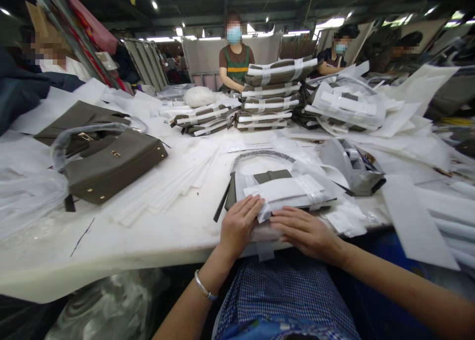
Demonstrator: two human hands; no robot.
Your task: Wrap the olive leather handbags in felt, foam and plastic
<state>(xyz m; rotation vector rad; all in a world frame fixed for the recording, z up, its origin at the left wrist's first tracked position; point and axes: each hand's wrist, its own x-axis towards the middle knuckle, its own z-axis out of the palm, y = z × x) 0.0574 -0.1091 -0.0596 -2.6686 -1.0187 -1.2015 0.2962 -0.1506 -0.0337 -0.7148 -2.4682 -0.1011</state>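
In front of me a dark olive handbag (230, 190) lies flat on the table, mostly covered by white packing sheet (284, 190) and clear plastic. Its wrapped handle (261, 154) arches away from me. My left hand (237, 226) rests with straight fingers on the near left edge of the wrapping, beside a loose flap of clear film (263, 214). Held flat with fingers extended, my right hand (308, 231) is at the bag's near edge, right of that flap. Neither hand visibly grips anything; the undersides of both are hidden.
At left stand unwrapped olive handbags (118, 162) near strips of white paper (166, 186). Wrapped bags are stacked (269, 105) at the back. A grey tape dispenser-like object (351, 167) and white sheets (415, 221) lie to the right. Masked co-workers (235, 65) are across the table.
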